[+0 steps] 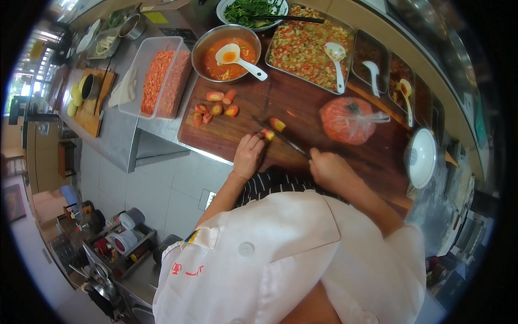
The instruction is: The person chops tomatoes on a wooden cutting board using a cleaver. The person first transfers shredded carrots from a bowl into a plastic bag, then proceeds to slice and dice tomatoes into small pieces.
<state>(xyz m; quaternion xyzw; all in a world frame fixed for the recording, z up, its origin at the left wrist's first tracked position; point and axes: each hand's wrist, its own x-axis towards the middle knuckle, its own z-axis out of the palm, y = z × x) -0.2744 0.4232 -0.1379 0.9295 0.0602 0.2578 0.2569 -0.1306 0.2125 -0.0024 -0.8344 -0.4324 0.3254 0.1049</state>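
Observation:
On a dark wooden cutting board [364, 162], my left hand [247, 156] holds a short carrot piece [268, 135] under its fingertips. My right hand [330, 170] grips the handle of a kitchen knife [289, 140], its blade slanting up and left beside that piece. Just across the blade lies another carrot chunk [277, 124]. Farther left on the board sits a loose group of several cut carrot chunks [216, 108]. A tied clear plastic bag [348, 121] with orange-red contents rests to the right of the knife.
Behind the board stand a steel bowl [197, 60] of red soup with a ladle and a tray [269, 60] of diced vegetables. A clear plastic tub [131, 101] of diced orange food is left. At right a white bowl [423, 158] stands on its side near several seasoning containers.

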